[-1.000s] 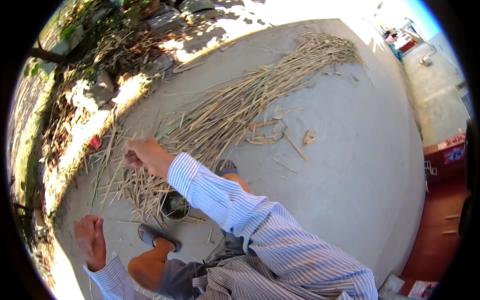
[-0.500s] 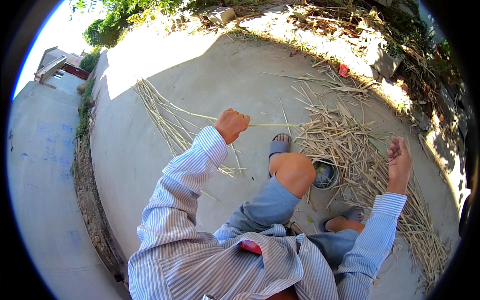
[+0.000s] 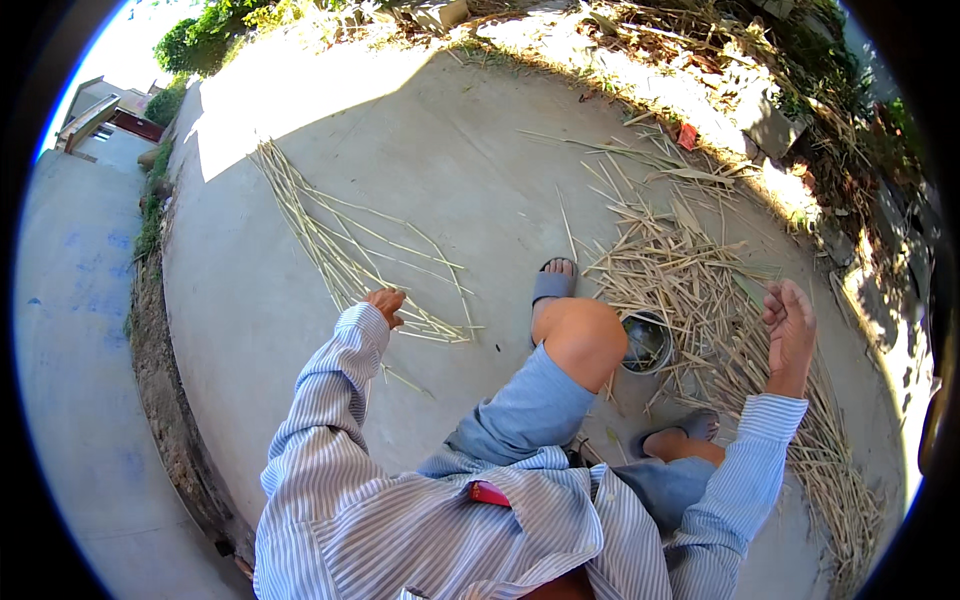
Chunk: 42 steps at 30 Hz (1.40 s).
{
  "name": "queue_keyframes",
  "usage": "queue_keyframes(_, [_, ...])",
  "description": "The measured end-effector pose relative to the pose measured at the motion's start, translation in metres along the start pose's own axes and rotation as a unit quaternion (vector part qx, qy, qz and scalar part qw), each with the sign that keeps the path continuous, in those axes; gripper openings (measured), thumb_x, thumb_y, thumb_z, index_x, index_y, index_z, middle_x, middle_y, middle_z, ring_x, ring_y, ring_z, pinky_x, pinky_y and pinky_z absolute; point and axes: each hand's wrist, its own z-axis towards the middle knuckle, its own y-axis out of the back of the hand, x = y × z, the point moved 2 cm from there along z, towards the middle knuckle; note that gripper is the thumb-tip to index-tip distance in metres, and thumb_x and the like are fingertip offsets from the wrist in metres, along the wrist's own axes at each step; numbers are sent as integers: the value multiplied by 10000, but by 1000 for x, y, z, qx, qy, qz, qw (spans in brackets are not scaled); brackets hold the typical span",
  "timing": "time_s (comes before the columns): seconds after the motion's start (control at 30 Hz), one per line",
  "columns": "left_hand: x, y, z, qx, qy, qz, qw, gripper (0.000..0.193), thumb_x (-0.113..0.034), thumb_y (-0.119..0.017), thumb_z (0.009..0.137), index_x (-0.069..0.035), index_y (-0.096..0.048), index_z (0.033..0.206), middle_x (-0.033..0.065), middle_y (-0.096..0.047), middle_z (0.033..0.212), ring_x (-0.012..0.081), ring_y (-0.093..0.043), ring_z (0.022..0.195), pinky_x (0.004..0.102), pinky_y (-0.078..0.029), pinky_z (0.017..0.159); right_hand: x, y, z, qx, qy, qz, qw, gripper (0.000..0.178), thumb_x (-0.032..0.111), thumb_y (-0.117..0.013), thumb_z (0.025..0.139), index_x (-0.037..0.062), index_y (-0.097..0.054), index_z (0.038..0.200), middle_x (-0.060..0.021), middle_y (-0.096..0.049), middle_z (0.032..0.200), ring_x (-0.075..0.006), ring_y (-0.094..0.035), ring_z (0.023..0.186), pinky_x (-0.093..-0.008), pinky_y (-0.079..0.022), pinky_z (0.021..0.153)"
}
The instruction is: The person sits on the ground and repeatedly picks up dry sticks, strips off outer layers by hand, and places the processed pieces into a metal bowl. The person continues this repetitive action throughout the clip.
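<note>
Currently, the left hand (image 3: 386, 306) is at the near end of a small bundle of pale stalks (image 3: 298, 212) lying on the concrete (image 3: 450, 130), thumb and fingers parted; I cannot tell whether it touches them. The right hand (image 3: 790, 325), fingers curled, is raised by the larger stalk heap (image 3: 680, 265); whether it pinches anything is unclear. Beside that heap, between 2 grey sandals (image 3: 553, 285), stands a round container (image 3: 648, 371)

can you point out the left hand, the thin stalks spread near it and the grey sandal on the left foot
Left hand (image 3: 386, 305): head view, back of the hand.
Thin stalks (image 3: 293, 207): head view, bunched upper part.
Grey sandal (image 3: 553, 286): head view, strap over the foot.
</note>
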Motion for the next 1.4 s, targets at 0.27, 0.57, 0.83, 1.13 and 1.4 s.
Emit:
queue_keyframes(0.27, [-192, 216, 128, -256, -132, -414, 863, 242, -171, -695, 845, -29, -640, 1033, 51, -695, 916, 96, -634, 778, 243, -470, 639, 60, 28, -41, -47, 133, 35, 989, 300, 169, -620, 909, -35, -582, 1126, -152, -659, 1027, -152, -623, 814, -245, -499, 688])
queue_keyframes(0.57, [-442, 139, 264, 21, -396, -346, 851, 323, -251, -728, 789, -15, -622, 982, 134, -661, 891, 245, -641, 853, 357, -504, 752, 76, 193, -99, -192, 159, 44, 967, 275, 146, -612, 914, -45, -587, 1111, -158, -657, 1032, -144, -632, 796, -235, -528, 678])
queue_keyframes(0.83, [-495, -28, 240, -7, -351, 11, 936, 504, -242, -633, 871, -8, -413, 1260, 165, -504, 1256, 302, -585, 1078, 377, -516, 855, -120, 296, -132, -405, -61, 157, 899, 202, 131, -626, 897, -3, -610, 1046, -104, -678, 951, -128, -645, 762, -226, -534, 617])
queue_keyframes(1.13, [-500, -60, 259, 88, -277, -10, 957, 505, -238, -664, 847, -14, -418, 1226, 163, -549, 1166, 302, -603, 1037, 374, -530, 824, -182, 282, -123, -383, -166, 149, 896, 186, 165, -622, 900, 22, -617, 1018, -74, -681, 926, -124, -648, 746, -222, -529, 626])
queue_keyframes(1.4, [-505, -88, 252, 58, -409, 60, 909, 196, -50, -609, 779, -66, -555, 966, 125, -634, 937, 295, -668, 812, 409, -548, 660, -198, 281, -119, -378, -175, 157, 896, 158, 165, -612, 904, 38, -604, 999, -82, -666, 913, -119, -637, 728, -232, -529, 609])
